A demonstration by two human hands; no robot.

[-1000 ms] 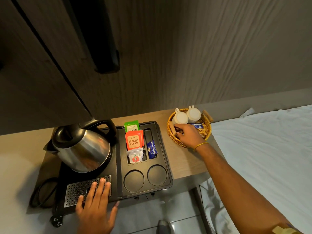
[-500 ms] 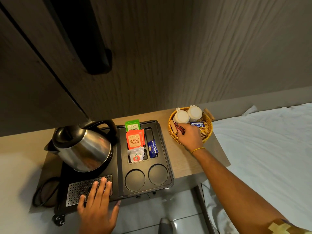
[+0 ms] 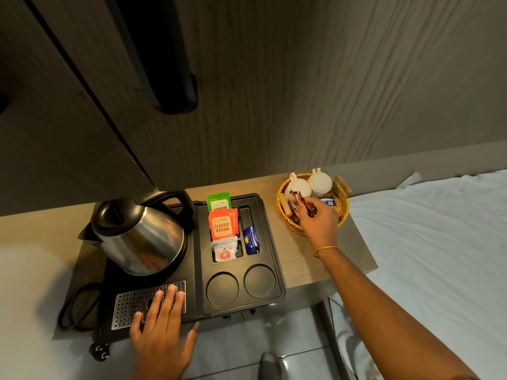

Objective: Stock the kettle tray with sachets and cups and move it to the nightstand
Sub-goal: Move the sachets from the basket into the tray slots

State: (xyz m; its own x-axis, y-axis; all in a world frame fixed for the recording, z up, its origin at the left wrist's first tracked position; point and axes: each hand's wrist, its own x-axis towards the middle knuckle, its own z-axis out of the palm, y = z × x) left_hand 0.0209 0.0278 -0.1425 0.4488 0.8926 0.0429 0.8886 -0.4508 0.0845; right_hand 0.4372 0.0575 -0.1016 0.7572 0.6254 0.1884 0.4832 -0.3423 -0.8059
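Observation:
A black kettle tray lies on the wooden nightstand with a steel kettle on its left half. Its slots hold a green sachet, an orange Classic Assam sachet, a white sachet and a blue sachet. Two round cup wells stand bare. My left hand lies flat on the tray's perforated drip grid. My right hand pinches several thin red-and-dark sachets over the wicker basket, which holds two upturned white cups.
A white bed lies right of the nightstand. The kettle's black cord loops at the left with its plug by the tray's front corner. A wood-panelled wall rises behind. More sachets, one blue, lie in the basket.
My right hand has closed on thin red sachets in the basket and lifted them slightly. The left hand stays flat on the drip grid.

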